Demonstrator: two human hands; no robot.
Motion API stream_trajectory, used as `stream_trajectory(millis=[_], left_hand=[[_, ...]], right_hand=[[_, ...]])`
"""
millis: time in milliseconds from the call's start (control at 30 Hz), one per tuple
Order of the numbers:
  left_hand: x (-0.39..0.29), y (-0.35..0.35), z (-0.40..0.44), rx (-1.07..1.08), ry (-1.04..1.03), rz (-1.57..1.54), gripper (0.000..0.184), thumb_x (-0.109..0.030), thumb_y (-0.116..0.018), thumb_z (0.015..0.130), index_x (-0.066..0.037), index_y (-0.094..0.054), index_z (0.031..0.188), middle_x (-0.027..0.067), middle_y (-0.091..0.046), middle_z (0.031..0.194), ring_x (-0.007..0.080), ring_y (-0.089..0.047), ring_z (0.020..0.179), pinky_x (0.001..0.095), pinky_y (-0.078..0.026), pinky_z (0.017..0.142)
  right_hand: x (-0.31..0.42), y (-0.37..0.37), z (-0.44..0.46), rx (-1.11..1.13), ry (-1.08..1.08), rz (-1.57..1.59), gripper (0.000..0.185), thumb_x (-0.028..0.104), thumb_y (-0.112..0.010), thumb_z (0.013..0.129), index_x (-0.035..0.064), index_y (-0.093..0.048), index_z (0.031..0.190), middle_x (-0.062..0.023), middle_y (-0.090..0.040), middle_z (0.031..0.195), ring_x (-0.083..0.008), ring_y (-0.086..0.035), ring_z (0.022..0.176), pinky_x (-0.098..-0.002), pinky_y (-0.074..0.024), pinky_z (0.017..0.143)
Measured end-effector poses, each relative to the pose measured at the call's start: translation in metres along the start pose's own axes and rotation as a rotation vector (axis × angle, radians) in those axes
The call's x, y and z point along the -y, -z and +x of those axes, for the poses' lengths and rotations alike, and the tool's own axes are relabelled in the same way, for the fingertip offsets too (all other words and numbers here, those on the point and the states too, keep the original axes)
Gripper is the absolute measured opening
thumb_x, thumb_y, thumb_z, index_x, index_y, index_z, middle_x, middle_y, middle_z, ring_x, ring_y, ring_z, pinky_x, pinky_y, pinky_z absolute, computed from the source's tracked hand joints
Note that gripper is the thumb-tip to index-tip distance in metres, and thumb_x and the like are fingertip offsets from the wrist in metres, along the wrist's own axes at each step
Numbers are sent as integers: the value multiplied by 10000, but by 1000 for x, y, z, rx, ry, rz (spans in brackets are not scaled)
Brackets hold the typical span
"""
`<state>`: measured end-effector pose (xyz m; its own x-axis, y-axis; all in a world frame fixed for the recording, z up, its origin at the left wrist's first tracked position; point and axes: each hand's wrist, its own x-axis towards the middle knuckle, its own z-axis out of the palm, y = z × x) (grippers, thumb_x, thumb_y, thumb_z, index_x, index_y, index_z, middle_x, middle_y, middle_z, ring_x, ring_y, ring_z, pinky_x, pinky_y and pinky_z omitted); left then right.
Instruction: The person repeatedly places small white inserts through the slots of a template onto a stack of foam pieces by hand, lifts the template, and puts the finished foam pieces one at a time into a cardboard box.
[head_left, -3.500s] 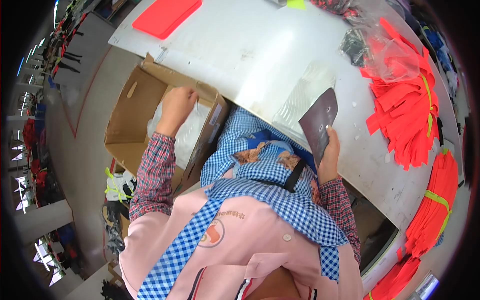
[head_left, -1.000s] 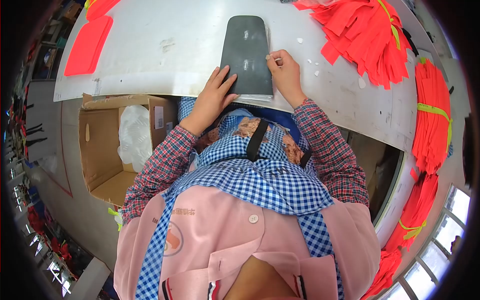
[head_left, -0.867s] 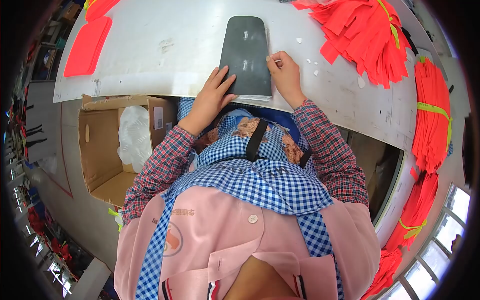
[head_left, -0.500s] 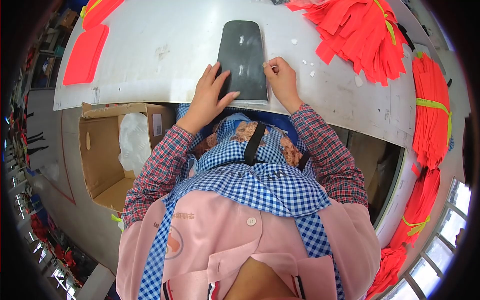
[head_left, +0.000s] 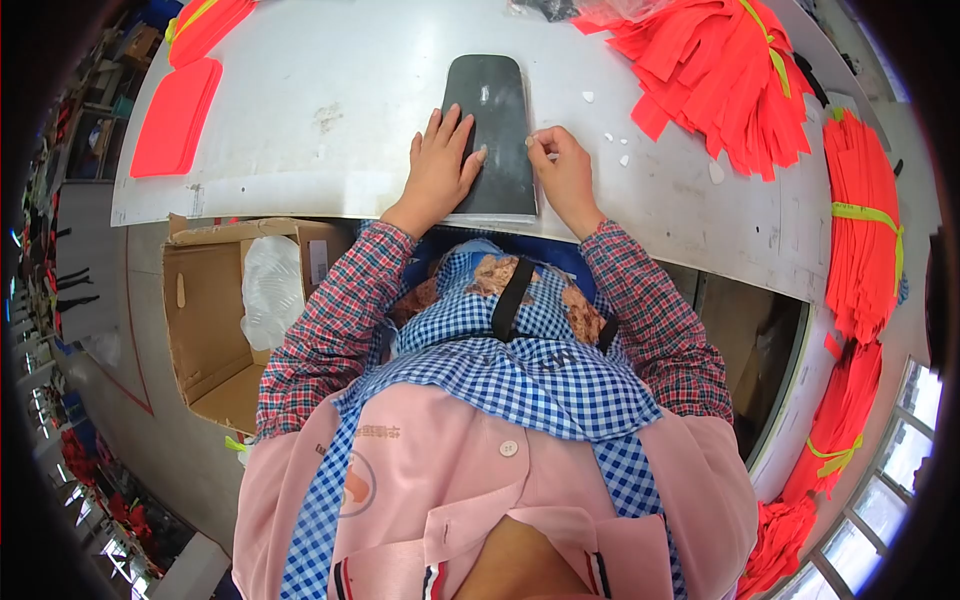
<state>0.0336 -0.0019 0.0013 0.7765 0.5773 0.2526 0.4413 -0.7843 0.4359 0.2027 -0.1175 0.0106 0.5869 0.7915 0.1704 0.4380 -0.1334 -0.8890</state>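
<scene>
- Head view: a dark, round-cornered panel [head_left: 502,130] lies lengthwise on the pale bench [head_left: 300,130], its near end close to the near edge; a thin, pale layer shows beneath it there and along its right side.
- The left hand [head_left: 440,168] is palm down with fingers spread, resting on the left part of the panel and grasping nothing.
- The right hand [head_left: 567,170] is half curled, thumb and forefinger brought together at the panel's right edge; whether they pinch anything is impossible to tell.
- White scraps [head_left: 716,172] are scattered on the bench to the right of the right hand.
- Far right is a fanned bundle of red strips [head_left: 705,85], tied with a yellow band [head_left: 768,48].
- Far left lies a red pad [head_left: 177,120].
- Near left, below the bench, an open cardboard box [head_left: 208,310] holds translucent white material [head_left: 272,293].
</scene>
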Motion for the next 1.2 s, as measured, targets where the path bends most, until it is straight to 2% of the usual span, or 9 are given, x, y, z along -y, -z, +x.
stream_trajectory(millis=[233,533,633,733,833,1033,1200], left_hand=[[-1,1,-1,-58,-43,-34,505,-262,-558,946,14,-456,1357,269,-360,1462,474,-310,1358,490,-302,1105],[-2,2,-3,-54,-38,-57,483,-241,-546,954,36,-464,1340,285,-353,1458,482,-303,1359,478,-297,1117],[-2,3,-3,-61,-44,-71,474,-229,-540,957,40,-464,1339,284,-357,1455,480,-306,1358,475,-297,1119],[-1,0,-3,-100,-67,-52,455,-202,-541,946,44,-482,1323,292,-389,1427,478,-346,1330,486,-335,1085],[0,-2,-3,-92,-59,-54,434,-167,-519,953,38,-470,1333,281,-380,1437,474,-333,1341,475,-304,1114],[-1,-5,-5,-122,-49,6,416,-104,-500,931,2,-489,1333,258,-396,1436,456,-354,1336,485,-343,1060],[-3,-7,-7,-105,4,21,440,-110,-495,929,-39,-472,1363,212,-374,1471,422,-328,1366,546,-324,1051]], right_hand=[[2,-1,3,-4,29,-8,125,120,-630,871,0,-594,858,-119,-646,809,-229,-641,750,-345,-503,699],[3,-1,3,31,65,-18,127,120,-637,867,-1,-601,853,-126,-634,878,-237,-638,773,-352,-504,711],[2,-2,5,-3,156,-98,137,141,-640,869,8,-616,849,-125,-626,887,-235,-636,783,-346,-503,707],[16,2,5,2,158,-206,150,158,-646,861,9,-629,850,-119,-644,839,-244,-637,752,-350,-505,696],[30,-2,4,178,-117,-9,164,173,-657,841,10,-637,849,-119,-668,778,-256,-646,704,-368,-509,673],[37,-17,13,295,-14,-239,199,226,-625,820,28,-649,830,-162,-682,772,-323,-665,708,-413,-516,663],[47,-27,18,313,-18,-365,204,236,-606,813,37,-653,811,-162,-679,764,-356,-658,743,-438,-515,678]])
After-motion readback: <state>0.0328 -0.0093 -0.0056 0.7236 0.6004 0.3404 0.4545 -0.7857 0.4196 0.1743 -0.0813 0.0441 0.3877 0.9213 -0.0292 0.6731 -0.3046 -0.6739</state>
